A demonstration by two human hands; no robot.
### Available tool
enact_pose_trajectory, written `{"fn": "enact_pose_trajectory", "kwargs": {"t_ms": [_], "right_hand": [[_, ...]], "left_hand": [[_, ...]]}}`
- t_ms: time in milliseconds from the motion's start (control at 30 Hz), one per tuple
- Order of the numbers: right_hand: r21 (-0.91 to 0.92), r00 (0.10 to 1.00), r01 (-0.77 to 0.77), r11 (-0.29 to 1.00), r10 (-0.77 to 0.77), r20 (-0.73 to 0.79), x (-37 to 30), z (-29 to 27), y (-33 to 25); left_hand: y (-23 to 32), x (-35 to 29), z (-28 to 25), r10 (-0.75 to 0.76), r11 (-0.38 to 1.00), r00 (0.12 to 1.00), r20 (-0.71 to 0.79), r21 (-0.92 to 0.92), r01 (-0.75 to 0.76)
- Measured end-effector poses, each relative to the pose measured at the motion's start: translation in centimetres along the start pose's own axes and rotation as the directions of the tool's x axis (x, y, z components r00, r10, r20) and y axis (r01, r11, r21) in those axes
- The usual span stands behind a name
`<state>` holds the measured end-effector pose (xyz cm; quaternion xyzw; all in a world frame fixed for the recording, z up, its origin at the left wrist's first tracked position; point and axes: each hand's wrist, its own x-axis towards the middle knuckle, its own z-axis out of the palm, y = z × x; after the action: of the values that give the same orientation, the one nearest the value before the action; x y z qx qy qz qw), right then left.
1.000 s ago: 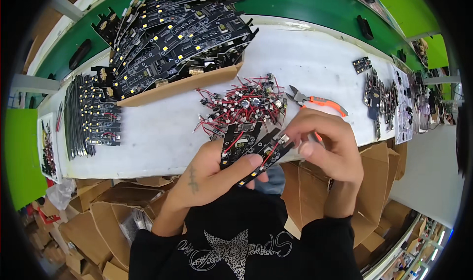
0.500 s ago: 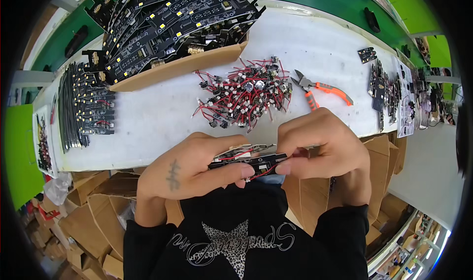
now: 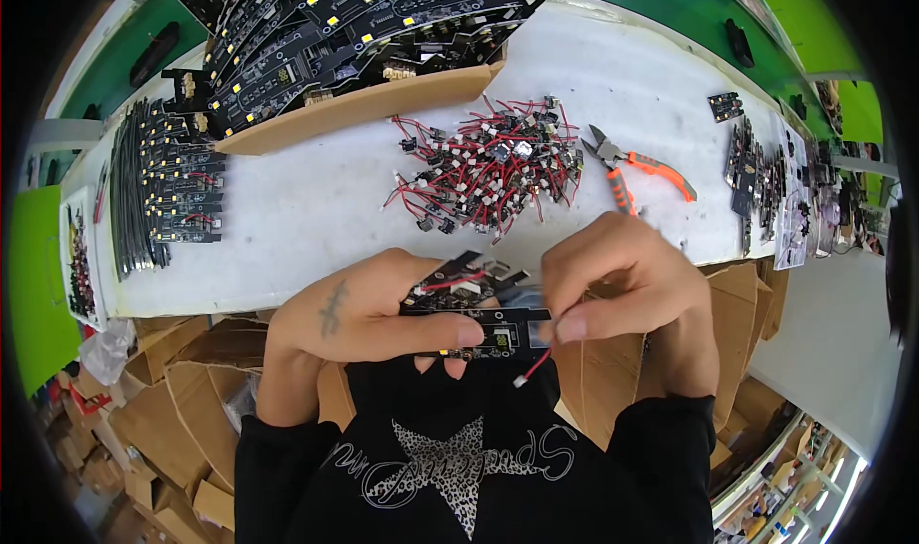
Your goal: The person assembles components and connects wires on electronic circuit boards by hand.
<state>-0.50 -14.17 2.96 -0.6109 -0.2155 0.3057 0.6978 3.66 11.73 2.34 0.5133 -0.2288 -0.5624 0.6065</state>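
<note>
Since half a second ago we have kept both hands close to the chest, and the board now lies flatter across them; a second ago it was up at the bench edge, tilted beside the wire pile. Our left hand grasps the board from the left, thumb lying along its top face and the other fingers curled beneath. Our right hand pinches the board's right end between thumb and forefinger, the rest of the fingers clenched above. A red wire with a white plug hangs loose below the board, between the two hands; another red lead shows on the upper side of the board. The board sits in front of the black sweatshirt, clear of the bench.

We judge the step in hand to be fitting a lead to the board, with the plug not yet seated. The next move seems to call for the right fingers to let go of the board's end and take the hanging plug, while the left hand keeps the board steady.

Cutters with orange handles lie just right of the pile, well apart from both hands. More boards fill the cardboard tray at the far side.
</note>
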Motion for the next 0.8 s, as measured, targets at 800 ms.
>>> {"fn": "enact_pose_trajectory", "kwargs": {"t_ms": [800], "right_hand": [[-0.504, 0.994, 0.098, 0.858, -0.107, 0.01, 3.3, 0.6, -2.6]], "left_hand": [[0.2, -0.3, -0.7, -0.173, 0.984, 0.978, 0.116, 0.058, 0.167]]}}
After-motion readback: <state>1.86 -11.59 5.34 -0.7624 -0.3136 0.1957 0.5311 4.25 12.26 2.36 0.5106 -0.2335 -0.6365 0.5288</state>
